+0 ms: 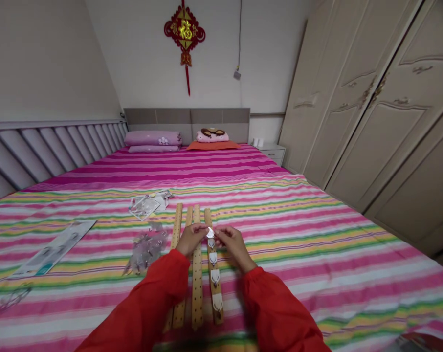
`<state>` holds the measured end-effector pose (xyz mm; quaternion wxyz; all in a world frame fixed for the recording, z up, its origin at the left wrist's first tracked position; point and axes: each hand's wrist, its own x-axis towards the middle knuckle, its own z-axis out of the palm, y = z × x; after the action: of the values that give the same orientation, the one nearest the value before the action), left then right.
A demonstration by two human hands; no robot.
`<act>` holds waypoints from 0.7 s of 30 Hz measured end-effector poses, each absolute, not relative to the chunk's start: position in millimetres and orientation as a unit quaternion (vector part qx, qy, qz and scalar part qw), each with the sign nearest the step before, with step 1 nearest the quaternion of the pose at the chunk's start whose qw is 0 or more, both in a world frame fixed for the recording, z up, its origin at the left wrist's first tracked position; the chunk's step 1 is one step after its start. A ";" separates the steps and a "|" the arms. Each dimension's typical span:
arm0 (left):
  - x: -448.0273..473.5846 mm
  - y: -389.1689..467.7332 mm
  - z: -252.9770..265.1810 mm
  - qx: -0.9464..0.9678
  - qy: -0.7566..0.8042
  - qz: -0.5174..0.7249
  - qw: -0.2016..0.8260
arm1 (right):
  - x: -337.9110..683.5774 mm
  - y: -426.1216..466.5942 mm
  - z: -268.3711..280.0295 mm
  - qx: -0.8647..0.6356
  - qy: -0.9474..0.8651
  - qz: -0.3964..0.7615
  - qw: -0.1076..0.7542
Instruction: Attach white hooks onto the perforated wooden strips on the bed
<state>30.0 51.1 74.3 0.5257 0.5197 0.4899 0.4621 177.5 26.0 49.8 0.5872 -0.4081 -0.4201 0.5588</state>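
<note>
My left hand (pixel 192 238) and my right hand (pixel 232 243) meet over the far part of the rightmost wooden strip (pixel 213 269). Between their pinched fingertips is a small shiny white card-like piece (pixel 210 233); its exact kind is too small to make out. Down the same strip sits a row of similar white pieces with metal loops, including a white piece (pixel 215 277) and a nearer white piece (pixel 217 301). Beneath my left wrist lies a perforated wooden strip (pixel 197 274), with two more strips, among them a left strip (pixel 177 222), alongside.
Left of the strips lie a clear plastic bag (pixel 146 249) of small metal parts and a pile of clear packets (pixel 148 204). Farther left are a long flat package (pixel 56 249) and a wire-like item (pixel 16 296). Everything rests on a striped bedspread (pixel 298 234); a wardrobe (pixel 383 122) stands right.
</note>
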 end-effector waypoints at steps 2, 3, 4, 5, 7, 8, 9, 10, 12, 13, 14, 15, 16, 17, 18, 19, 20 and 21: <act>33.3 61.0 74.6 0.517 0.495 0.462 0.523 | 176.6 35.7 49.8 -0.412 -0.396 0.575 0.586; 35.0 65.9 73.5 0.508 0.500 0.466 0.525 | 175.6 40.3 49.1 -0.416 -0.388 0.580 0.584; 36.5 70.7 71.6 0.493 0.506 0.472 0.528 | 174.4 44.5 48.0 -0.420 -0.379 0.583 0.584; 37.7 75.4 69.0 0.475 0.512 0.480 0.531 | 173.1 48.4 46.6 -0.424 -0.371 0.584 0.585; 39.3 83.7 62.4 0.447 0.524 0.495 0.530 | 170.7 55.0 42.9 -0.428 -0.361 0.582 0.589; 39.6 87.1 58.8 0.440 0.529 0.499 0.527 | 169.7 57.8 40.7 -0.429 -0.359 0.581 0.591; 39.7 90.1 55.2 0.438 0.534 0.501 0.523 | 168.9 60.4 38.2 -0.431 -0.361 0.578 0.591; 39.6 92.5 51.8 0.440 0.537 0.499 0.518 | 168.3 62.9 35.5 -0.437 -0.363 0.574 0.590; 39.3 96.3 45.6 0.450 0.545 0.494 0.506 | 167.3 67.5 29.6 -0.453 -0.371 0.565 0.581; 39.3 97.9 42.9 0.457 0.549 0.491 0.498 | 166.9 69.7 26.6 -0.462 -0.374 0.560 0.577; 39.4 99.5 40.3 0.466 0.553 0.488 0.489 | 166.4 71.7 23.7 -0.469 -0.377 0.557 0.573; 39.6 101.0 38.0 0.475 0.557 0.484 0.479 | 165.9 73.7 20.8 -0.474 -0.378 0.553 0.571; 40.0 102.5 35.9 0.485 0.562 0.479 0.467 | 165.4 75.5 18.1 -0.477 -0.379 0.550 0.572; 40.5 103.9 34.0 0.495 0.568 0.474 0.456 | 164.8 77.2 15.6 -0.480 -0.380 0.545 0.573; 41.0 105.1 32.6 0.506 0.574 0.467 0.444 | 164.3 78.7 13.1 -0.484 -0.380 0.539 0.575; 41.5 106.1 31.5 0.517 0.579 0.460 0.431 | 163.8 80.1 10.8 -0.488 -0.381 0.533 0.577; 42.0 106.7 30.9 0.528 0.585 0.453 0.418 | 163.4 81.4 8.4 -0.492 -0.382 0.528 0.577; 42.4 106.9 30.8 0.540 0.589 0.446 0.404 | 163.2 82.6 6.2 -0.496 -0.383 0.524 0.577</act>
<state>42.4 106.9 30.8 0.4041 0.5396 0.5891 0.4456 163.2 82.6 6.2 0.5766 -0.4964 -0.3834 0.5236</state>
